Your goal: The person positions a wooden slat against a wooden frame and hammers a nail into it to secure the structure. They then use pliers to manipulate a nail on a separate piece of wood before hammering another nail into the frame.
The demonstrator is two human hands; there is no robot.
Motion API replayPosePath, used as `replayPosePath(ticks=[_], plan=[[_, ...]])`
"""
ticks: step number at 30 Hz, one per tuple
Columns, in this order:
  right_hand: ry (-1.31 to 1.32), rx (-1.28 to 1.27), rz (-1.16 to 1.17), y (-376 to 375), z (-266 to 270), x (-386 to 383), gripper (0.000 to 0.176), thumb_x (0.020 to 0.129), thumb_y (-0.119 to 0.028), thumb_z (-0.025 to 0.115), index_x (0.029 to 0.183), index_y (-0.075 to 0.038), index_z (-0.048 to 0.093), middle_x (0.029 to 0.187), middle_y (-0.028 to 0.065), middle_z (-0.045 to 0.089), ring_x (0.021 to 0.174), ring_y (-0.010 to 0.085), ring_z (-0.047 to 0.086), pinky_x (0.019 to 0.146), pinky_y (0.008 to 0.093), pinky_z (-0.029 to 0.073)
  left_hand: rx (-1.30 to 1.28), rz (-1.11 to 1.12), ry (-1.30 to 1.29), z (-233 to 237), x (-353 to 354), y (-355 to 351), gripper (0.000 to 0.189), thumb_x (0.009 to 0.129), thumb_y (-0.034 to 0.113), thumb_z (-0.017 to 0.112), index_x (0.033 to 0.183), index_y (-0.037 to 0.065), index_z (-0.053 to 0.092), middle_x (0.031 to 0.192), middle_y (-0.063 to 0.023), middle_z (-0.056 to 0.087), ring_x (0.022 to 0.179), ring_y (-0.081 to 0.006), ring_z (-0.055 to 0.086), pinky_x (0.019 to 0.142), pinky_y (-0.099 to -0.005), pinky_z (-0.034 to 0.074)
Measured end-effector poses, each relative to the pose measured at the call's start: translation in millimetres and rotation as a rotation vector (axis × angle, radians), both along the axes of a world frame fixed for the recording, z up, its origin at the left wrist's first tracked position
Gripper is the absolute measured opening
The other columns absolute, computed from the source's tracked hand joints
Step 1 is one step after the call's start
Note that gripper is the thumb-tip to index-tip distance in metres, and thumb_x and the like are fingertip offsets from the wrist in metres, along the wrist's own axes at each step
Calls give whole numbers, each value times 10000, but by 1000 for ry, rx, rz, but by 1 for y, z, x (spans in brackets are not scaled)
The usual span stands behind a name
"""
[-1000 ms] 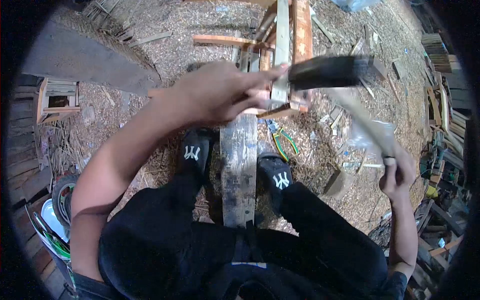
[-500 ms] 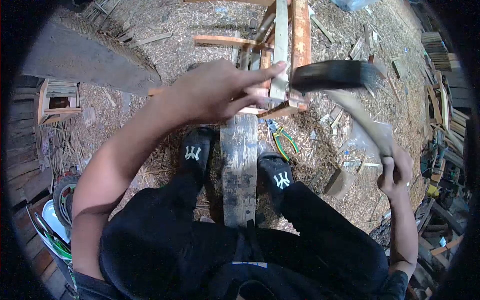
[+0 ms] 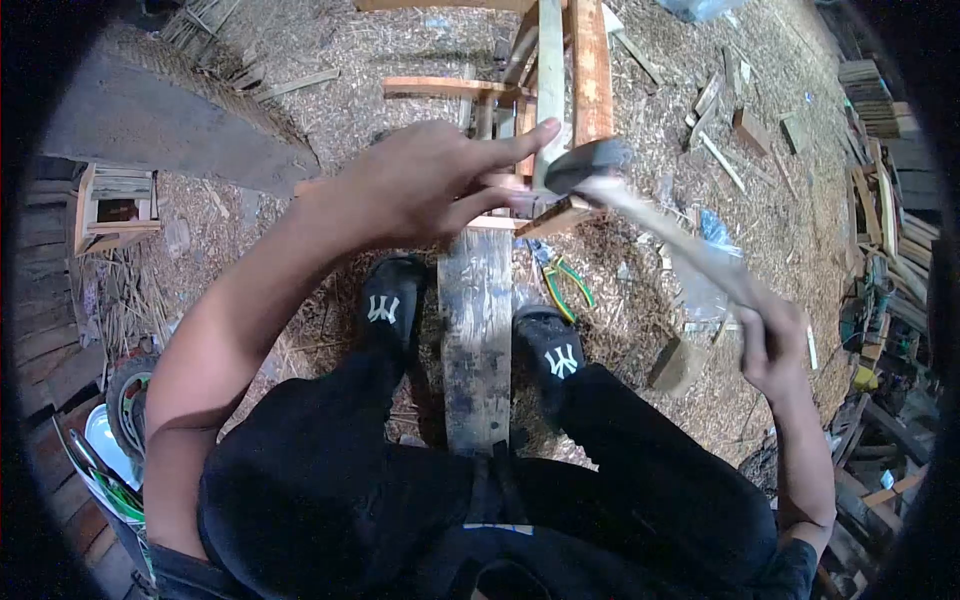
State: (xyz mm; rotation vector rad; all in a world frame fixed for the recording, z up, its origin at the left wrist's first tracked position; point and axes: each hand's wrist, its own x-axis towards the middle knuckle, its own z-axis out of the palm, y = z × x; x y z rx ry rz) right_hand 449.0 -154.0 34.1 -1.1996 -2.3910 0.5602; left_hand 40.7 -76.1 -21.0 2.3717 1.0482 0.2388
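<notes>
My right hand (image 3: 772, 345) grips the wooden handle of a hammer (image 3: 650, 215). Its dark head is down at the near end of a frame of wooden slats (image 3: 570, 90). My left hand (image 3: 440, 180) rests on that frame beside the hammer head, with the forefinger stretched out along a pale slat. The frame lies on the end of a worn grey plank (image 3: 478, 330) that runs between my feet. What the fingertips pinch is hidden.
Green-handled pliers (image 3: 565, 285) lie on the sawdust floor right of the plank. Wood offcuts (image 3: 720, 120) are scattered around. A small wooden crate (image 3: 115, 205) stands at left, a thick grey board (image 3: 160, 115) behind it. Stacked slats (image 3: 880, 110) sit at right.
The hammer has swung down from a raised position to the frame end by my left fingers. My right hand moved slightly inward. My left hand stayed in place.
</notes>
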Motion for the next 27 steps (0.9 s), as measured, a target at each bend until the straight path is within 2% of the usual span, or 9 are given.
replayPosePath(ticks=[2, 6, 10, 12, 13, 14, 16, 17, 27], plan=[[-117, 106, -3, -2, -10, 2, 391, 862, 32, 608, 1250, 34, 653, 1058, 206, 739, 729, 286, 722, 669, 357, 564, 29, -12, -47, 7, 1, -1, 626, 1008, 373, 582, 1572, 260, 334, 600, -138, 554, 536, -294, 548, 592, -445, 472], [-48, -34, -6, -1, -15, 9, 352, 898, -33, 621, 1242, 37, 655, 1050, 213, 737, 741, 263, 725, 677, 353, 554, -42, 17, -21, 15, -4, -1, 736, 1012, 397, 574, 1604, 135, 223, 638, -131, 585, 559, -283, 579, 610, -432, 478], [113, -214, -319, -14, -43, 31, 313, 984, -119, 589, 1247, 38, 653, 817, 117, 670, 607, 144, 582, 582, 288, 450, -91, 110, -137, 3, -3, 3, 773, 1028, 426, 545, 1599, 52, 182, 701, -111, 620, 608, -236, 609, 617, -405, 491], [213, -330, -445, -15, -54, 31, 312, 1014, -148, 573, 1254, 35, 651, 748, 60, 619, 582, 98, 514, 553, 265, 403, -259, 352, -419, 7, 8, 8, 786, 1044, 438, 510, 1596, 11, 147, 739, -105, 621, 662, -185, 616, 626, -351, 499], [297, -375, -517, -13, -57, 27, 319, 1027, -168, 566, 1264, 29, 647, 739, 16, 569, 592, 77, 474, 546, 255, 378, -488, 492, -281, 31, 14, 9, 691, 1049, 425, 502, 1512, -54, 320, 775, -124, 636, 716, -149, 635, 642, -295, 509], [381, -419, -588, -12, -61, 25, 327, 1041, -188, 559, 1275, 24, 643, 731, -28, 519, 602, 55, 435, 538, 244, 352, -488, 494, -281, 28, 13, 15, 691, 1049, 425, 502, 1512, -54, 320, 775, -124, 636, 716, -149, 635, 642, -295, 509], [382, -464, -619, -10, -76, 35, 333, 1044, -204, 565, 1278, 19, 641, 742, -39, 517, 617, 53, 435, 545, 242, 355, -824, 560, -499, 19, 10, 35, 531, 1057, 379, 503, 1398, -27, 484, 893, -140, 695, 707, -145, 675, 666, -261, 513], [384, -509, -652, -9, -82, 38, 339, 1046, -219, 572, 1281, 15, 640, 753, -49, 515, 632, 50, 435, 553, 239, 357, -792, 551, -505, 18, 10, 41, 442, 1056, 395, 496, 1226, -7, 568, 830, -99, 667, 668, -135, 659, 649, -281, 535], [202, -718, -760, -17, -142, 75, 357, 1048, -279, 572, 1218, 18, 674, 716, -48, 506, 629, 56, 417, 557, 255, 354, -870, 575, -558, 9, 2, 72, 489, 1013, 462, 568, 1210, 14, 552, 881, -98, 661, 699, -184, 698, 685, -337, 603]])
